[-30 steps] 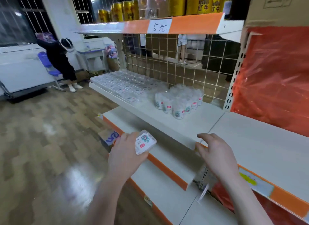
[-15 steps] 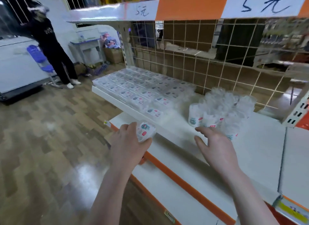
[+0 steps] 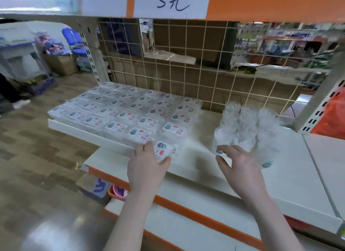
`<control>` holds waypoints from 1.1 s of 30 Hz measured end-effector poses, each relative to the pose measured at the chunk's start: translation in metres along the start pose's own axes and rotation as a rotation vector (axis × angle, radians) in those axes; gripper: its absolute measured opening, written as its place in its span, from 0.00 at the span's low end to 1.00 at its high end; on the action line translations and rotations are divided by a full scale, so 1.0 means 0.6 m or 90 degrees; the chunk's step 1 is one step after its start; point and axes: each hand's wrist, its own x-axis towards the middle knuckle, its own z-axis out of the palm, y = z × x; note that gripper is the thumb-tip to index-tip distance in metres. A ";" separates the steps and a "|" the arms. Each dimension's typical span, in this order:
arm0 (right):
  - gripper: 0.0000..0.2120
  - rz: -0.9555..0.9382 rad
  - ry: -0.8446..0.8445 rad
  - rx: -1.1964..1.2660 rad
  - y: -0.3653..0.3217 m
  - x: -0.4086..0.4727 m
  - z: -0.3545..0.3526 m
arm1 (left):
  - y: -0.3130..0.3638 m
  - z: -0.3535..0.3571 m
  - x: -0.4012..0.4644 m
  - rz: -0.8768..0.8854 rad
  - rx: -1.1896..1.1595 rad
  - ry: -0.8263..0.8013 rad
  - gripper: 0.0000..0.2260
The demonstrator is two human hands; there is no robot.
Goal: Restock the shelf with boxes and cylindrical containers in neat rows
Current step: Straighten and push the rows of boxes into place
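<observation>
At the front edge of the white metal shelf [image 3: 291,178], the left hand [image 3: 147,168] holds a small clear plastic box with a red and teal label [image 3: 164,151], just beside the flat rows of same boxes [image 3: 119,110]. Nearby, the right hand [image 3: 240,166], fingers loosely spread, touches the bunch of clear round tubs [image 3: 248,131].

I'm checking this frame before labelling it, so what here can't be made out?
- Box, head view: the left hand covers its lower part; the label print is too small to read.
- Right hand, head view: blur hides whether its fingertips touch the containers.
- Containers: motion blur smears them, so no sure count.
- Shelf under the stacked boxes: covered by them.
- Price sign: cut off by the top edge.
</observation>
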 end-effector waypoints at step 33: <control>0.10 -0.097 -0.034 0.017 0.043 0.048 0.025 | 0.026 0.029 0.000 -0.004 -0.048 -0.114 0.37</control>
